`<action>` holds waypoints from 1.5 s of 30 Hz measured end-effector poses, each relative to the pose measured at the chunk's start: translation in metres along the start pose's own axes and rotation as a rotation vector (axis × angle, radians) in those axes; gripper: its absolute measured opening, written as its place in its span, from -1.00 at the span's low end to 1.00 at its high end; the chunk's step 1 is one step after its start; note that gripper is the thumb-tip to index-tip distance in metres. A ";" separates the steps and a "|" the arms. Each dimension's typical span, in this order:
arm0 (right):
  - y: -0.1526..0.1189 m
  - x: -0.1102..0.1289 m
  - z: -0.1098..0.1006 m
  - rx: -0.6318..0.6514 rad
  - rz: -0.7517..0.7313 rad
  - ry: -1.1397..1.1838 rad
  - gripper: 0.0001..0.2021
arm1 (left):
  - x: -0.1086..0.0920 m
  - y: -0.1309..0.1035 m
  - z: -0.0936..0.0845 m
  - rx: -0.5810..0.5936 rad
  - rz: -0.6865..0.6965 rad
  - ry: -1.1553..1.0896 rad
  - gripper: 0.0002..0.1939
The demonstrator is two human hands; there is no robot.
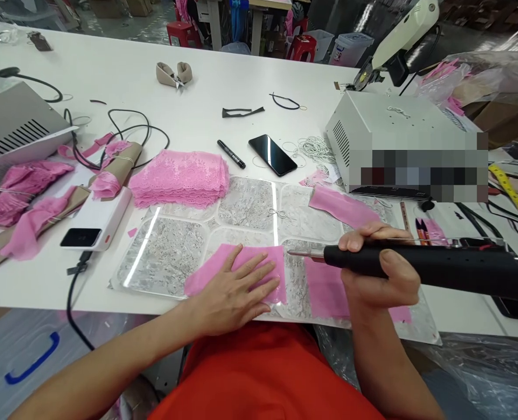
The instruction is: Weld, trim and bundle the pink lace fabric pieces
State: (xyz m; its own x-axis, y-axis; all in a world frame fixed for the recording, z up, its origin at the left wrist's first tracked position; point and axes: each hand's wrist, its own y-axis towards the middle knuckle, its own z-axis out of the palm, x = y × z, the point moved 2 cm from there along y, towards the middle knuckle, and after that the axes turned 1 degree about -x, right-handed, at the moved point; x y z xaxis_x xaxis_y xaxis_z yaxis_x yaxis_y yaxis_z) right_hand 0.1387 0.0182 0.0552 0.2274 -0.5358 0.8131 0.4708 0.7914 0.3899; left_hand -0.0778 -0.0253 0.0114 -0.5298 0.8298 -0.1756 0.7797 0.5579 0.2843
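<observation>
My left hand [237,291] lies flat with its fingers spread, pressing a cut piece of pink fabric [213,269] against the marble-patterned mat [167,256]. My right hand [379,280] is closed around a thick black hand tool with a pointed metal tip [451,268]. Its tip points left, close to the right edge of the fabric under my left hand. Below the tool lies another pink fabric piece [324,291], partly hidden by my right hand and wrist. A third pink strip [342,205] rests farther back on the mat.
A stack of pink lace fabric [180,178] sits behind the mat. Nearby are a marker [231,154], a phone [273,154] and a tangle of elastic cord [315,150]. A grey metal box [355,140] stands at right, a white power bank [97,219] at left.
</observation>
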 end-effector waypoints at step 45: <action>-0.032 0.021 -0.018 0.287 0.181 0.017 -0.86 | -0.016 -0.009 0.001 0.009 0.179 -0.097 -0.64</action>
State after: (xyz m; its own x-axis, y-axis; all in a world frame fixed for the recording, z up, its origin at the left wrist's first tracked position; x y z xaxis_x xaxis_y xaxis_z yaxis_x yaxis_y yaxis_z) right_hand 0.1440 -0.0240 0.0515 0.3007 -0.3823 0.8737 0.1627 0.9233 0.3480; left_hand -0.0758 -0.0435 0.0111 -0.3482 0.9128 -0.2134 0.8617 0.4013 0.3106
